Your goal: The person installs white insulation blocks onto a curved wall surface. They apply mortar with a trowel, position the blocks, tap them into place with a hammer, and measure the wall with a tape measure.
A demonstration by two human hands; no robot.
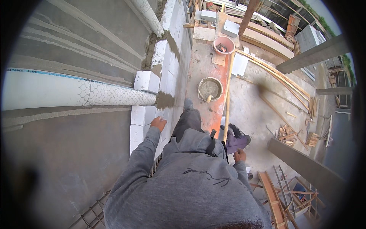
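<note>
My left hand (158,123) is at the wall's edge, beside the stacked white blocks (143,115). Its fingers are curled together; whatever they may hold is too small to make out. Low on my other side, my right hand (239,155) has bent fingers, and their inner side is hidden. Close to it is a purple and black fabric thing (237,142), whose kind I cannot tell. Above the stack, a white pipe (53,89) wrapped partly in wire mesh ends in grey mortar (165,100) on the block wall (163,68). Another white block (146,81) sits just past the pipe.
A mortar bucket (210,88) with a handled tool stands on the orange-stained platform (217,114) ahead. Beyond it are a pink tub (223,45) and a loose block (231,28). A long wooden pole (227,103) edges the platform. Concrete beams (305,158) and scrap wood lie right.
</note>
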